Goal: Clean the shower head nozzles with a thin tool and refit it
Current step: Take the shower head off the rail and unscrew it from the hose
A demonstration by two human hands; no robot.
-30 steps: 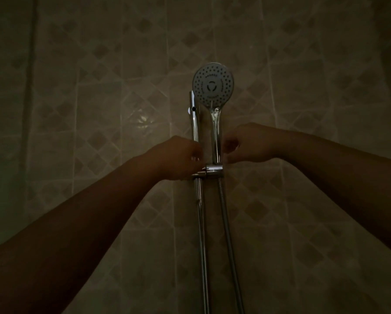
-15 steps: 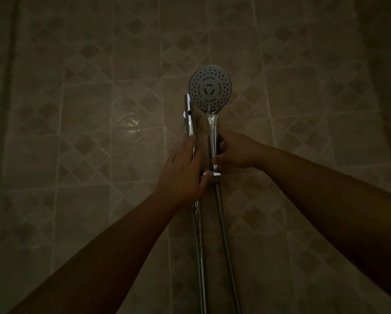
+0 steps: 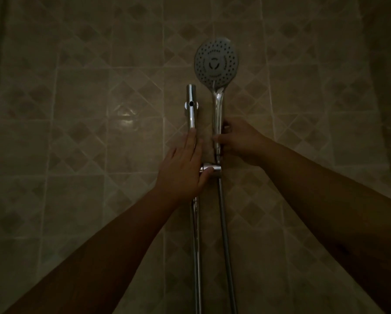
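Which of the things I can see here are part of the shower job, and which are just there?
Part of the job:
- shower head, sitting in the holder
- its handle, gripped by the right hand
- left hand, resting on the rail, thumb on the holder
- hose

Just there:
- tiled wall
- no thin tool shows

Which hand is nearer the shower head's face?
Right. The right hand grips the handle just below the face; the left hand lies lower, on the rail and bracket.
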